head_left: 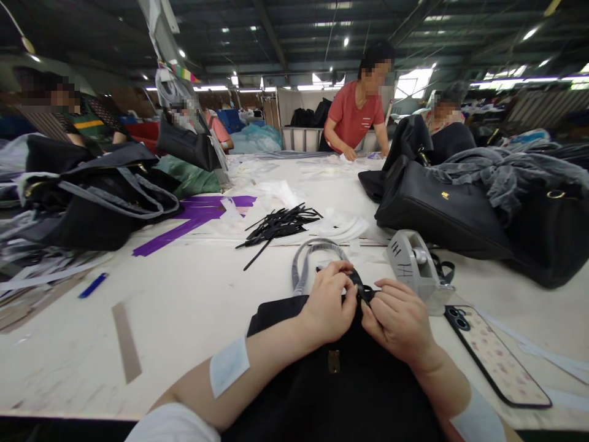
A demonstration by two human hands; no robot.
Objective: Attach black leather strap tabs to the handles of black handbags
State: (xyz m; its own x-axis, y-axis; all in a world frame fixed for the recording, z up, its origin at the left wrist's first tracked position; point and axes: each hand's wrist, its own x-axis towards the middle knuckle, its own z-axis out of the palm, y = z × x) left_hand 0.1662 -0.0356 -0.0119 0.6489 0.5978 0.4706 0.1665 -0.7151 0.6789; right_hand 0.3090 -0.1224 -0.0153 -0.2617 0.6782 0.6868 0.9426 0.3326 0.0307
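Observation:
A black handbag [340, 387] lies on the white table [193, 307] right in front of me, its grey handle [313, 255] arching away from me. My left hand [329, 304] and my right hand [398, 319] meet at the bag's top edge. Both pinch a thin black strap [361, 287] between their fingertips. A brass clasp [334, 361] shows on the bag below my left wrist.
A grey tape dispenser [416, 267] and a phone [497, 356] lie at my right. A heap of black strips [278, 227] lies further out. Piles of black bags [442, 205] flank the table. Other people work at the far end [354, 116].

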